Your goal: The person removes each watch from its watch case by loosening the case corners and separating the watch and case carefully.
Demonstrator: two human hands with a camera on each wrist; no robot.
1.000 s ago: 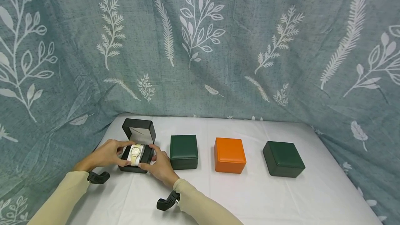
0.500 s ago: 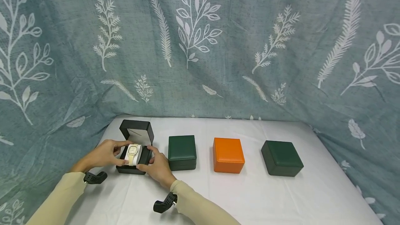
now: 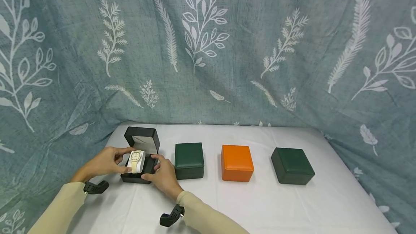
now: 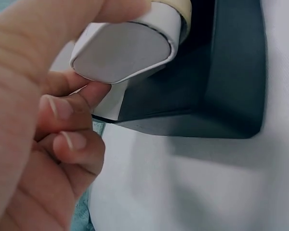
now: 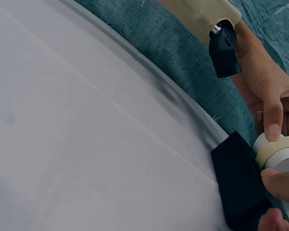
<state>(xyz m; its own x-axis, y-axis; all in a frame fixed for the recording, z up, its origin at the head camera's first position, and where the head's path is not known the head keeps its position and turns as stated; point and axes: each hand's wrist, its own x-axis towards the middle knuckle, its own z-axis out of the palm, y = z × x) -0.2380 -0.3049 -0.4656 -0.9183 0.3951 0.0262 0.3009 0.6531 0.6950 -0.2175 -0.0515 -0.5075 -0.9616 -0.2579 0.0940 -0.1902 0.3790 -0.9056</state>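
1. The left hand [image 3: 103, 161] pinches the white oval cushion [image 3: 134, 162] that carries a cream-strapped, square-faced wristwatch [image 3: 137, 158], thumb above and curled fingers [image 4: 62, 108] below it.
2. The cushion sits slightly raised over the open black hinged watch box [image 3: 140, 169], which stands at the left end of the row on the white cloth-covered table [image 3: 260, 205].
3. The right hand [image 3: 165, 176] steadies the black box's right side, its fingers bent against the box's edge.
4. To the right of that box stand a closed dark green square box [image 3: 189, 160], then a closed orange square box [image 3: 237, 162], and farthest right another dark green box [image 3: 292, 165].
5. A grey-blue curtain printed with white leaves [image 3: 227, 46] hangs behind the table.
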